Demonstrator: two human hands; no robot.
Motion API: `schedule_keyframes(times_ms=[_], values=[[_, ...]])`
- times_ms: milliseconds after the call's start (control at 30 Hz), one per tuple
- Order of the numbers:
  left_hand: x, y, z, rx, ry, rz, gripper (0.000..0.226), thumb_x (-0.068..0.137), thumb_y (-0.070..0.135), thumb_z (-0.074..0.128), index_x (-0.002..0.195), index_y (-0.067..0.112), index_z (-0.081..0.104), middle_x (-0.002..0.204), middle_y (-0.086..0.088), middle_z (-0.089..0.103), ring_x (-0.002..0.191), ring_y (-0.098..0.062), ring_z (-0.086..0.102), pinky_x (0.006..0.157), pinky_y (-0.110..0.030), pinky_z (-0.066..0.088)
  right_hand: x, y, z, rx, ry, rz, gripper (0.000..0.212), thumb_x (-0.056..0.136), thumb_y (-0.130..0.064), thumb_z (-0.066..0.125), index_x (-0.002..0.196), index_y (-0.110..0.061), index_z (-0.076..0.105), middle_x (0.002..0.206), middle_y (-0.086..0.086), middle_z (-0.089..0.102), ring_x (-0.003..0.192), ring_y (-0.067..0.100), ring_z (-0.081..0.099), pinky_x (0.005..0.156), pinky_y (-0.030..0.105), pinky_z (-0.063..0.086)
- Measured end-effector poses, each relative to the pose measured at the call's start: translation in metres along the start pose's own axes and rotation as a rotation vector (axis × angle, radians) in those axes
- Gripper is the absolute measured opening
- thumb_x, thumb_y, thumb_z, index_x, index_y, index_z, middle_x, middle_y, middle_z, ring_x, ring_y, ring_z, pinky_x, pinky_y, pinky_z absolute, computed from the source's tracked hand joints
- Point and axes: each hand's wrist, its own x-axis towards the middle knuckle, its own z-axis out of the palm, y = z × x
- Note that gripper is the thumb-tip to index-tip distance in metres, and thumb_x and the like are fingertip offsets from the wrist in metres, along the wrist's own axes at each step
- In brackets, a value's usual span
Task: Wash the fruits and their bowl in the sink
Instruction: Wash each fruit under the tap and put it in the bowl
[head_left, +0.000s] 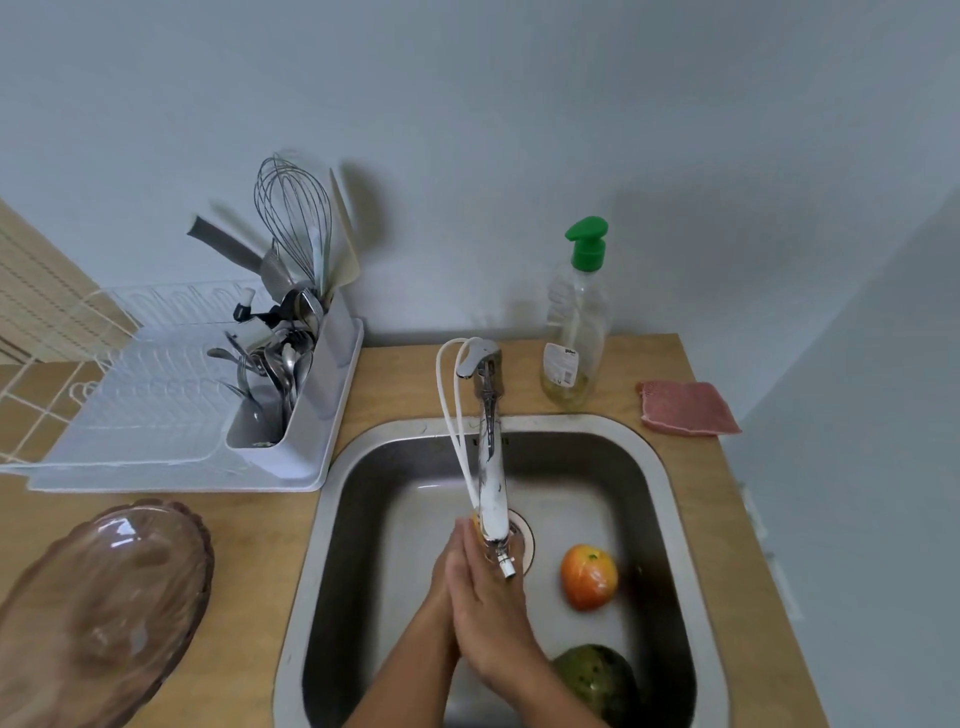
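Wooden counter (291, 571): bowl (98, 613), rack (171, 415), bottle (576, 322).

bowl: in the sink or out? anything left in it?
Out. The bowl sits on the counter left of the sink, and looks empty: only clear glass shows through it.

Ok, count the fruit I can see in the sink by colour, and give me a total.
Orange-red fruit: 1
Green fruit: 1
Yellow fruit, mostly hidden between the hands under the tap: 1
Total: 3
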Motion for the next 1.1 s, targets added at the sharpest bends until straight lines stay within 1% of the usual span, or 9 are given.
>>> schedule_keyframes(times_ms=[133, 267, 367, 467, 533, 600, 733, 800, 1100], values=[[-0.005, -0.006, -0.003, -0.278, -0.168, -0.141, 0.050, 0.101, 0.039, 0.051, 0.140, 0.009, 0.058, 0.135, -0.014, 0.065, 0.125, -0.030, 0.061, 0.109, -0.045, 0.046, 0.020, -0.018, -0.026, 0.051, 0.202, 0.117, 0.050, 0.087, -0.061, 0.040, 0.132, -0.044, 0.056, 0.152, -0.005, 0.052, 0.141, 0.020, 0.047, 0.117, 0.046, 0.037], [-0.010, -0.007, 0.001, -0.126, -0.070, -0.115, 0.042, 0.095, 0.037, 0.062, 0.118, 0.003, 0.071, 0.111, -0.021, 0.076, 0.103, -0.031, 0.072, 0.089, -0.043, 0.057, 0.057, -0.022, -0.055, 0.492, 0.111, 0.316, 0.022, 0.097, -0.027, 0.058, 0.079, -0.016, 0.065, 0.090, 0.013, 0.071, 0.084, 0.023, 0.064, 0.076, 0.033, 0.049], [0.001, -0.001, 0.003, -0.045, 0.041, -0.088, 0.042, 0.091, 0.050, 0.063, 0.103, 0.012, 0.077, 0.096, -0.011, 0.080, 0.095, -0.028, 0.075, 0.087, -0.045, 0.060, 0.042, -0.010, -0.033, 0.461, 0.104, 0.234, 0.036, 0.099, -0.042, 0.051, 0.111, -0.012, 0.067, 0.114, 0.018, 0.071, 0.100, 0.015, 0.066, 0.096, 0.037, 0.053], [0.014, 0.010, -0.001, 0.042, 0.129, -0.009, 0.053, 0.091, 0.059, 0.049, 0.070, 0.015, 0.069, 0.069, -0.005, 0.071, 0.064, -0.019, 0.068, 0.068, -0.032, 0.053, -0.016, -0.018, -0.011, 0.345, 0.032, 0.125, 0.068, 0.094, -0.068, 0.032, 0.157, -0.043, 0.036, 0.164, -0.014, 0.036, 0.147, 0.003, 0.034, 0.128, 0.044, 0.026], [0.011, 0.013, -0.005, 0.204, 0.200, 0.078, 0.047, 0.098, 0.051, 0.041, 0.072, 0.016, 0.058, 0.070, -0.010, 0.063, 0.057, -0.019, 0.059, 0.056, -0.026, 0.048, -0.029, -0.022, -0.006, 0.146, -0.021, 0.103, 0.068, 0.093, -0.073, 0.019, 0.158, -0.054, 0.023, 0.163, -0.025, 0.019, 0.151, 0.002, 0.018, 0.129, 0.045, 0.013], [0.003, 0.002, -0.007, 0.295, 0.176, 0.170, 0.035, 0.102, 0.037, 0.042, 0.082, 0.014, 0.058, 0.079, -0.012, 0.064, 0.062, -0.015, 0.060, 0.051, -0.021, 0.049, -0.014, -0.024, -0.013, 0.226, 0.050, 0.187, 0.070, 0.088, -0.079, 0.029, 0.150, -0.048, 0.045, 0.158, -0.015, 0.043, 0.149, 0.013, 0.037, 0.126, 0.047, 0.027], [-0.017, -0.016, 0.006, 0.202, 0.067, 0.188, 0.037, 0.104, 0.044, 0.035, 0.128, 0.027, 0.056, 0.118, -0.005, 0.069, 0.106, -0.018, 0.068, 0.085, -0.037, 0.057, 0.054, -0.011, -0.038, 0.365, 0.140, 0.201, 0.010, 0.090, -0.032, 0.062, 0.092, -0.023, 0.063, 0.098, 0.002, 0.070, 0.102, 0.026, 0.068, 0.091, 0.040, 0.054], [-0.015, -0.009, 0.010, 0.187, 0.084, 0.175, 0.037, 0.105, 0.041, 0.034, 0.135, 0.030, 0.053, 0.123, -0.004, 0.067, 0.113, -0.020, 0.065, 0.090, -0.037, 0.056, 0.061, -0.014, -0.053, 0.521, 0.159, 0.313, 0.012, 0.092, -0.022, 0.064, 0.086, -0.015, 0.072, 0.094, 0.004, 0.076, 0.100, 0.031, 0.074, 0.090, 0.042, 0.059], [0.021, -0.008, -0.010, 0.371, 0.236, 0.131, 0.049, 0.098, 0.054, 0.035, 0.088, 0.021, 0.071, 0.092, -0.005, 0.076, 0.090, -0.025, 0.071, 0.088, -0.048, 0.057, -0.021, -0.006, -0.007, 0.464, -0.025, 0.141, 0.052, 0.109, -0.047, 0.038, 0.159, -0.034, 0.036, 0.158, -0.014, 0.036, 0.150, 0.006, 0.029, 0.126, 0.036, 0.028]])
